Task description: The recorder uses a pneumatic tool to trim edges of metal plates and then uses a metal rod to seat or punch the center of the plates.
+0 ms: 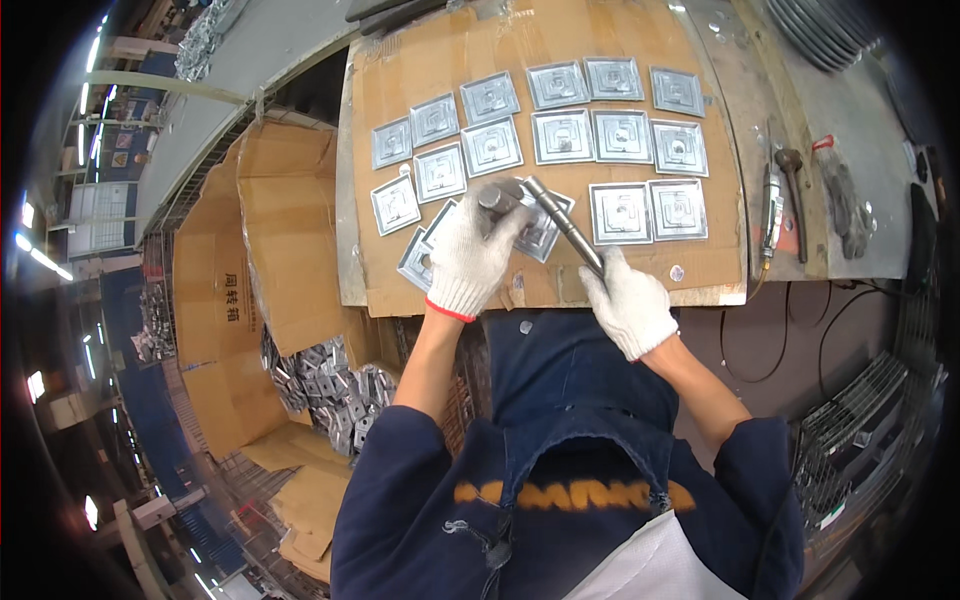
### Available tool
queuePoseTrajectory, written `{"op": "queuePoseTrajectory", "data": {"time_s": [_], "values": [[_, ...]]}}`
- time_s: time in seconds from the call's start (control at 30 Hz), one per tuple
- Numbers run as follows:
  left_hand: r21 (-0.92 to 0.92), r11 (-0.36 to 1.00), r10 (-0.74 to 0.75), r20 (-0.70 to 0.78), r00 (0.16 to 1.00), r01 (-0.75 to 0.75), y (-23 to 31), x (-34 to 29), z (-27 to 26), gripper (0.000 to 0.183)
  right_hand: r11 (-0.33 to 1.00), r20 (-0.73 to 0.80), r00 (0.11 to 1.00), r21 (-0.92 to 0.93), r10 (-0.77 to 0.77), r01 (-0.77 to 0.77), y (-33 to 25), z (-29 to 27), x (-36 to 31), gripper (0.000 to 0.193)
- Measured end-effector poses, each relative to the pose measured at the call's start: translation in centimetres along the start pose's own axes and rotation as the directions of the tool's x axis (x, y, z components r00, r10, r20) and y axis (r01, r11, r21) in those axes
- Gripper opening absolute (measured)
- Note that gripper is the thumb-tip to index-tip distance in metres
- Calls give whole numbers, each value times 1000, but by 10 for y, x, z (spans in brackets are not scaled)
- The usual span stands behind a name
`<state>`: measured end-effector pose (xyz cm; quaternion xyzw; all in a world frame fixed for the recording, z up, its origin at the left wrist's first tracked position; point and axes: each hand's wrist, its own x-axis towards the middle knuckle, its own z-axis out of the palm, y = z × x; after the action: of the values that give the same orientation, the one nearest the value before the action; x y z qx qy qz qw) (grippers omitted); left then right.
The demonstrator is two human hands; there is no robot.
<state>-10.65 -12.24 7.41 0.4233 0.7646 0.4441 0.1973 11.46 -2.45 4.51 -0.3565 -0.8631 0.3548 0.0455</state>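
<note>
My left hand, in a white knitted glove with a red cuff edge, is closed on a short metal cylinder whose round end faces up. My right hand, gloved the same way, grips the lower end of a long steel rod. The rod slants up to the left, its far end close to the left fingers. Below both tools lies a square metal plate, partly hidden by the rod and the left hand. Several similar stamped plates are spread in rows on a cardboard sheet.
To the left, a large cardboard box holds a heap of small metal parts. On the right bench lie a hammer, a slim tool with a cable and dark gloves. Black hose is coiled at the far right.
</note>
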Motion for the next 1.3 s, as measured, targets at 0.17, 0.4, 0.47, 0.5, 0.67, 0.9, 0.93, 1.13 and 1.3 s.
{"op": "queuePoseTrajectory", "data": {"time_s": [0.17,0.4,0.47,0.5,0.67,0.9,0.93,1.13,1.3], "values": [[-458,875,-181,-15,983,154,14,3,5,30,999,-21,999,24,43,-42,8,10,-16,37],[62,997,-49,75,996,44,-4,6,-10,33,999,51,998,25,46,-47,-27,-31,-3,35],[-31,999,-1,124,992,5,11,0,-10,31,1000,62,998,6,7,-8,-28,-27,19,35],[-42,999,8,137,991,-2,17,0,-6,31,999,73,997,-23,-24,26,-23,-26,29,36],[-37,993,111,77,991,-108,20,3,-19,32,998,127,991,45,32,-38,-22,-27,32,42],[-425,905,-44,-93,995,0,21,5,-2,29,928,-14,975,309,224,-208,50,-26,-9,43],[-469,878,-119,-24,993,94,28,9,9,28,925,-90,971,333,223,-182,62,-26,-13,42],[-416,881,-169,167,971,224,25,22,85,28,741,-276,894,665,354,-89,116,2,-14,35],[-324,905,-237,152,960,275,32,30,107,28,382,-113,872,920,477,-90,104,-7,-10,27]]}}
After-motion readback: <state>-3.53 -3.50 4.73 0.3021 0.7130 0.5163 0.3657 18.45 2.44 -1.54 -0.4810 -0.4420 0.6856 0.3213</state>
